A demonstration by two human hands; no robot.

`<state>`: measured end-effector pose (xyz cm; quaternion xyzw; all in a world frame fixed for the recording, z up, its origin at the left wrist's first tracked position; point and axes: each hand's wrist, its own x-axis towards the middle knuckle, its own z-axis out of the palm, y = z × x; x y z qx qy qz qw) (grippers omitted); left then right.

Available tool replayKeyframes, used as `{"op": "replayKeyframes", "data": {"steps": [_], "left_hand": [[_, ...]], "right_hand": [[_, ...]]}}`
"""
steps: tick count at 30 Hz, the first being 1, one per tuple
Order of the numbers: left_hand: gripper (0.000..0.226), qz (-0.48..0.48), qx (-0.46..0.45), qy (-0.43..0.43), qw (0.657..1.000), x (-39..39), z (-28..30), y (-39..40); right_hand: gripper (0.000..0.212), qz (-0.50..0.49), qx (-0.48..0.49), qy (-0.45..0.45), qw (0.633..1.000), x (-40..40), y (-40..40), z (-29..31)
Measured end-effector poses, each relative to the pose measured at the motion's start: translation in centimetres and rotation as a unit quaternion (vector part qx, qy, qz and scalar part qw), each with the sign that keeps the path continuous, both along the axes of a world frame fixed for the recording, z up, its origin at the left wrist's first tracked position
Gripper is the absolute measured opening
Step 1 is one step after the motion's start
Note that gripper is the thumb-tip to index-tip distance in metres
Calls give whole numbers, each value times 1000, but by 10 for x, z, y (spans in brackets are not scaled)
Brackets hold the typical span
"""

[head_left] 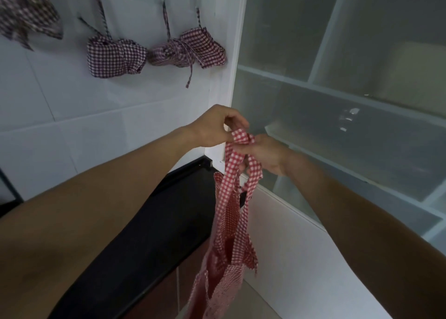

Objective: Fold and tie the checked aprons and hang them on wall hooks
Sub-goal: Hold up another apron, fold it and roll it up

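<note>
A red-and-white checked apron (pixel 229 222) hangs down in front of me, held up by its straps. My left hand (pixel 214 127) pinches the top of the strap where the cloth bunches. Just to its right, my right hand (pixel 265 154) has its fingers curled round the same strap lower down. On the white wall above, two folded and tied checked aprons hang by their strings from hooks: a dark one (pixel 115 57) and a redder one (pixel 190 49) beside it. A third dark checked apron (pixel 26 12) hangs loose at the top left corner.
A white cabinet with frosted glass doors (pixel 337 101) fills the right side. A black counter edge (pixel 169 210) runs below the wall, under my left forearm. Pale floor tiles show at the bottom.
</note>
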<state>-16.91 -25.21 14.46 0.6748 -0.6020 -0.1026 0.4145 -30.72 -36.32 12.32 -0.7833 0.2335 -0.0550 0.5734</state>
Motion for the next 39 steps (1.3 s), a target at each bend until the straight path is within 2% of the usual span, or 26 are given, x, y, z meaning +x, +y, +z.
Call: {"op": "replayKeyframes", "data": {"steps": [2, 3, 6, 8, 10, 12, 15, 18, 22, 25, 26, 28, 30, 35, 39], "left_hand": [[56, 46, 122, 35, 991, 10, -9, 9], [58, 75, 186, 58, 978, 13, -18, 12], [26, 125, 305, 110, 938, 9, -65, 22], [19, 99, 376, 140, 911, -1, -105, 28], [14, 39, 422, 159, 892, -17, -142, 31], [17, 2, 396, 163, 904, -32, -176, 29], [47, -8, 311, 188, 932, -56, -208, 26], [61, -40, 281, 180, 942, -69, -224, 23], [47, -43, 328, 118, 936, -73, -246, 21], [63, -47, 353, 101, 929, -76, -259, 20], [62, -49, 347, 87, 933, -76, -263, 19], [43, -43, 325, 50, 943, -78, -268, 17], [25, -32, 313, 50, 948, -81, -274, 12], [34, -42, 356, 62, 932, -89, -265, 6], [28, -18, 373, -1, 928, -64, -272, 19]], "right_hand": [[16, -86, -10, -23, 996, 6, -8, -3], [15, -128, -1, -40, 991, 9, -13, -3], [17, -190, 98, -80, 974, 14, -22, 1], [21, -190, 136, -92, 968, 16, -24, 9], [23, -174, 124, -90, 973, 18, -24, 15], [25, -140, 102, -78, 982, 22, -26, 19], [25, -121, 80, -73, 987, 27, -28, 24], [24, -119, 86, -96, 985, 27, -25, 29], [27, -160, 100, -137, 972, 32, -28, 29], [28, -178, 140, -165, 960, 29, -38, 26], [30, -179, 152, -168, 957, 28, -41, 23], [33, -183, 163, -165, 956, 26, -45, 17], [31, -200, 166, -165, 951, 27, -49, 12], [24, -275, 159, -173, 932, 29, -67, 6], [25, -317, 138, -191, 919, 26, -86, 3]]}}
